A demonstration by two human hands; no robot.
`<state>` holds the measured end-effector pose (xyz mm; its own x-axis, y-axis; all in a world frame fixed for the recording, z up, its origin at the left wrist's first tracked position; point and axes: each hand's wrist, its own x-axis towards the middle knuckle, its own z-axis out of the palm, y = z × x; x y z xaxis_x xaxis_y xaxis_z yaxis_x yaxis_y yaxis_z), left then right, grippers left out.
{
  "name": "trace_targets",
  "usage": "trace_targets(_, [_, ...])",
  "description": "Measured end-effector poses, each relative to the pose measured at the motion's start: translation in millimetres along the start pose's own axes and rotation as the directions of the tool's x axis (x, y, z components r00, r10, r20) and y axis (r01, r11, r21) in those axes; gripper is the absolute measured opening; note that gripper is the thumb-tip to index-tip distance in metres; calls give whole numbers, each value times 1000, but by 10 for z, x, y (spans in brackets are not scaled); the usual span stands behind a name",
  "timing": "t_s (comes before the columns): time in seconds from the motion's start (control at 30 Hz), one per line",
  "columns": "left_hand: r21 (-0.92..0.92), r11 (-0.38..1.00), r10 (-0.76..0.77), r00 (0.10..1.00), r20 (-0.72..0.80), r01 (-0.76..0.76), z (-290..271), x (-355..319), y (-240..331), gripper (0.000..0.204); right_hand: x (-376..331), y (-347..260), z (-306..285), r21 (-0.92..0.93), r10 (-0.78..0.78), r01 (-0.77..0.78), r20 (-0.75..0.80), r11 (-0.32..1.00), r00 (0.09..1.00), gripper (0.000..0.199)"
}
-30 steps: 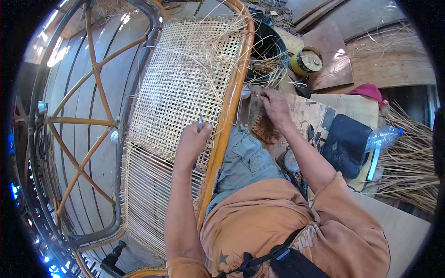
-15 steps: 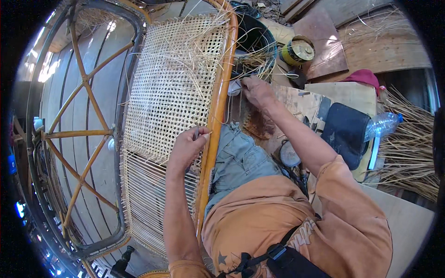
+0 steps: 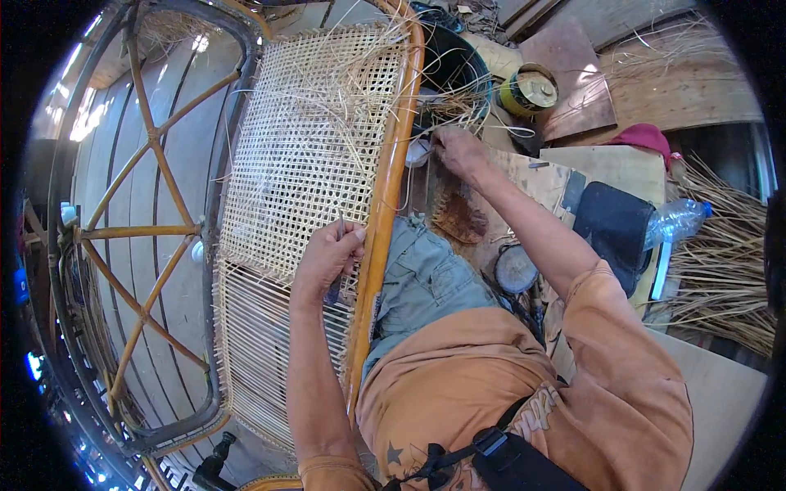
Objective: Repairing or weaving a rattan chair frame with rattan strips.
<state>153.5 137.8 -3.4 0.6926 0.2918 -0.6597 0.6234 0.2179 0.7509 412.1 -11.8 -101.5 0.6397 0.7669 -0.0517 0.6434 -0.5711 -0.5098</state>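
My left hand (image 3: 329, 260) rests over the woven cane panel (image 3: 303, 139), close to its right rail. The fingers are closed round a slim awl-like tool (image 3: 341, 224); its thin metal tip points away from me, and a dark handle shows below the palm. Off to the right, my right hand (image 3: 461, 152) is at the near side of a dark bucket (image 3: 473, 61), beside a small white item (image 3: 417, 153). Its fingers are bent together, and what they hold is hidden. Loose cane strands (image 3: 348, 110) lie across the panel's far part; its near part has only crosswise strands.
A brown rattan rail (image 3: 393, 155) edges the panel by my leg. Left stands a dark frame with crossed rattan poles (image 3: 135, 236). Rightward are a yellow-green can (image 3: 528, 90), a black case (image 3: 610, 229), a clear bottle (image 3: 675, 221) and a cane bundle (image 3: 720, 262).
My left hand has turned so that the tool's tip stands up past the fingers. My right hand has shifted slightly toward the right near the bucket.
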Motion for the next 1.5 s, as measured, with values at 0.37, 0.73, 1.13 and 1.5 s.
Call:
trace_targets(0.37, [-92, 995, -30, 999, 35, 33, -67, -4, -35, 21, -53, 3, -65, -118, -33, 35, 15, 992, 999, 19])
trace_targets(0.73, [-113, 993, -29, 998, 63, 36, -109, 4, -58, 24, -819, -444, -1113, 611, 459, -518, 268, 599, 847, 20])
trace_targets(1.13, [-173, 985, 15, 998, 67, -3, -93, -27, -134, 23, -1350, -1244, -247, 765, 235, -378, 297, 522, 926, 17])
trace_targets(1.5, [-98, 995, 12, 1000, -16, -13, -42, -53, -95, 24, -1329, -1330, -184, 717, 223, -327, 239, 616, 945, 14])
